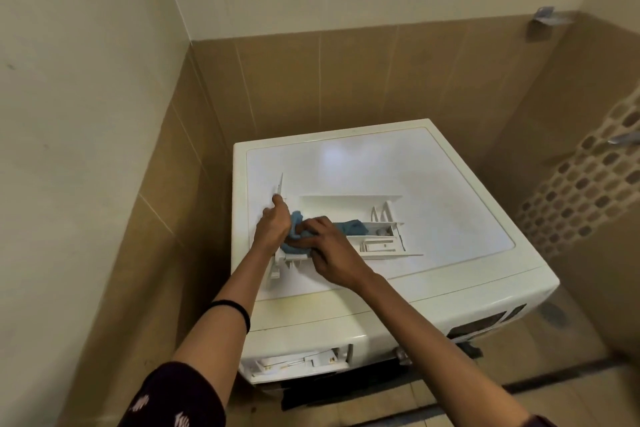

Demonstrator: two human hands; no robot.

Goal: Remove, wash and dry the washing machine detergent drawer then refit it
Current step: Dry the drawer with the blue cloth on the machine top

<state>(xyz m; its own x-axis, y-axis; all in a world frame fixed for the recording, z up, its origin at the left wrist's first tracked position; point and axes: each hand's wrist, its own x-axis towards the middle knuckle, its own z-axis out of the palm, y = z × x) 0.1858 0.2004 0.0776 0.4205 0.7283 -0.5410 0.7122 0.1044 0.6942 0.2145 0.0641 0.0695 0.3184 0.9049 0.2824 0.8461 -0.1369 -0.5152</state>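
Detergent drawer (377, 247) is being dried: a blue cloth (353, 226) is being pressed into it by the right hand (329, 250), fingers curled around the cloth. The drawer's front is being gripped by the left hand (273, 224), atop the washing machine (398, 166). Refitting into the open slot (298, 362) is probably being neared.

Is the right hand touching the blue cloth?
Touching. In the head view the right hand has its fingers curled over the blue cloth, which is bunched inside the detergent drawer.
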